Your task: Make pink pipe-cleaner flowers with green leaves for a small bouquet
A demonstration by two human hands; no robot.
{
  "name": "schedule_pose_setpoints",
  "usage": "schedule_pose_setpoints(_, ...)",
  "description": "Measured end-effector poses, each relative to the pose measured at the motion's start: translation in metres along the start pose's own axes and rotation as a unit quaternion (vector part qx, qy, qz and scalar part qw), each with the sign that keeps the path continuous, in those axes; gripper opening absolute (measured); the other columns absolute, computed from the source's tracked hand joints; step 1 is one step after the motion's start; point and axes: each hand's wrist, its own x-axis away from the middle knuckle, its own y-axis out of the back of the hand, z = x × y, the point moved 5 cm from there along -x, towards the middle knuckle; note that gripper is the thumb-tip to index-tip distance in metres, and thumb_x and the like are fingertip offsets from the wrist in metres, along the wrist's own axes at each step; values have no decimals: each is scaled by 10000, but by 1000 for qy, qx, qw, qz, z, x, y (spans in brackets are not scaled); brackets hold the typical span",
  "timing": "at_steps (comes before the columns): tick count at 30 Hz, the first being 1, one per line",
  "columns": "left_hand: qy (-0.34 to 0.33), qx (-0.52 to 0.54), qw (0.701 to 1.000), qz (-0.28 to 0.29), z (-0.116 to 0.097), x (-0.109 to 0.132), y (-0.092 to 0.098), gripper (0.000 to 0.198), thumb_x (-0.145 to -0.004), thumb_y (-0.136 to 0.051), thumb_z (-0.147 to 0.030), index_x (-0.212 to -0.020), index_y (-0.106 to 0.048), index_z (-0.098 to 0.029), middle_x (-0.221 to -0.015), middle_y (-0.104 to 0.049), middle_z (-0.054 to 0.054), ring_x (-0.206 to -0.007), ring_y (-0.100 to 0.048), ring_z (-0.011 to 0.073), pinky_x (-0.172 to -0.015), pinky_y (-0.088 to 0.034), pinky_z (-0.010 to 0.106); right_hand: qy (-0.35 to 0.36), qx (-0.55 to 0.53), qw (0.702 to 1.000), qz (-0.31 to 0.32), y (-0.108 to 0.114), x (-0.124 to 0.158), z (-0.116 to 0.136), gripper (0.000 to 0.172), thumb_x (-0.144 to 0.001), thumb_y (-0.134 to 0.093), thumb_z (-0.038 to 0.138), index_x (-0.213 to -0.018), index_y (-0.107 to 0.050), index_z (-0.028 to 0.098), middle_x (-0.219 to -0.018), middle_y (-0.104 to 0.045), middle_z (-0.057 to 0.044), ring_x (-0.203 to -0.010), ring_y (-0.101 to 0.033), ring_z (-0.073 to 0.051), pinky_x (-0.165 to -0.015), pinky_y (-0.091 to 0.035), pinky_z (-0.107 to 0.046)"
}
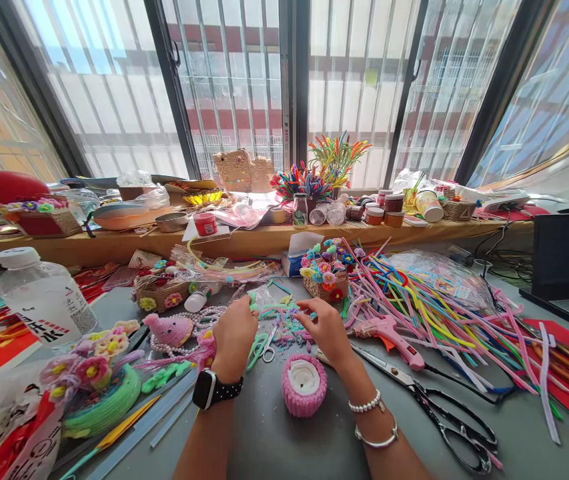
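My left hand (235,339), with a black watch at the wrist, is closed; its fingertips are turned away from me, and a bit of green fuzz shows beside them. My right hand (328,331) has thumb and forefinger brought together by a small purple bit (293,313); what they pinch is too small to make out. Beyond both hands lies a pile of pastel fuzzy clippings (297,328). Small scissors (268,348) with green handles rest by my left hand. Between my forearms stands a pink ribbed round pot (304,397) with a white roll inside.
On the right lie a pink glue gun (397,341), large black-handled scissors (431,403) and a heap of pipe cleaners (419,307). To the left are a pink fuzzy figure (170,329), a green flower piece (107,403), glue sticks (144,433) and a water bottle (44,300). A flower basket (325,288) stands behind.
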Motion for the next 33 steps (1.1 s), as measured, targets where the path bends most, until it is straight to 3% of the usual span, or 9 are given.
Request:
schedule_pose_setpoints(3,-84,110,990,10,-11,-1,-1,279,-709,-461,-285,-937,-572,-170,-918,-643,95,-856,-580,238,-697,-417,291,17,10,999,-35,4,-1,2,263,-717,-569,246,-976,-594,207,-912,-591,-75,-869,-528,-212,-713,-440,-319)
schedule_pose_setpoints(7,-190,297,934,61,-26,-1,-8,264,-664,-512,-310,-851,-606,-151,-828,-649,48,-773,-581,182,-694,-424,249,35,1,998,-52,11,-2,4,156,-751,-534,241,-857,-645,217,-797,-599,-56,-781,-542,-187,-715,-425,-302)
schedule_pose_setpoints(10,-192,368,907,71,-27,-2,-11,288,-650,-529,-341,-845,-614,-146,-819,-643,49,-742,-576,182,-671,-429,259,32,-40,998,-42,14,-2,5,161,-761,-522,263,-836,-652,207,-731,-608,-43,-667,-550,-159,-628,-425,-265)
schedule_pose_setpoints(15,-179,411,891,81,-25,-2,-9,340,-636,-553,-389,-866,-620,-148,-803,-638,43,-704,-564,173,-657,-418,268,-21,-189,981,-48,16,-2,1,161,-734,-548,278,-813,-650,182,-749,-636,-38,-627,-564,-138,-572,-431,-241)
schedule_pose_setpoints(18,-162,433,882,95,-26,-1,-8,358,-615,-576,-403,-863,-626,-149,-734,-623,20,-652,-546,150,-607,-408,243,-97,-303,946,-57,14,-2,-8,154,-696,-583,297,-749,-646,167,-632,-627,-14,-536,-543,-118,-509,-421,-227)
schedule_pose_setpoints(23,-132,442,877,135,-29,1,-8,380,-592,-599,-422,-849,-626,-144,-563,-514,-30,-514,-444,97,-459,-323,192,-188,-476,853,-99,17,-2,-20,155,-603,-662,290,-696,-636,168,-595,-624,9,-535,-538,-96,-517,-419,-208)
schedule_pose_setpoints(26,-130,455,865,165,-33,4,-9,384,-579,-615,-411,-850,-616,-139,-518,-434,-53,-465,-355,68,-416,-258,175,-212,-525,821,-70,15,0,-17,167,-571,-686,274,-703,-641,182,-604,-623,18,-546,-534,-87,-537,-422,-204)
schedule_pose_setpoints(30,-161,477,836,218,-43,12,-12,358,-604,-590,-435,-818,-609,-148,-505,-373,-64,-444,-281,53,-394,-207,166,-180,-482,857,2,8,0,-6,199,-592,-668,283,-756,-664,170,-610,-622,11,-532,-511,-88,-543,-412,-217)
schedule_pose_setpoints(33,-193,495,820,212,-47,16,-11,327,-620,-577,-435,-778,-597,-149,-543,-395,-54,-468,-300,55,-405,-218,164,-156,-442,883,7,7,-1,-3,166,-616,-646,292,-717,-665,161,-614,-624,8,-540,-510,-91,-553,-404,-222)
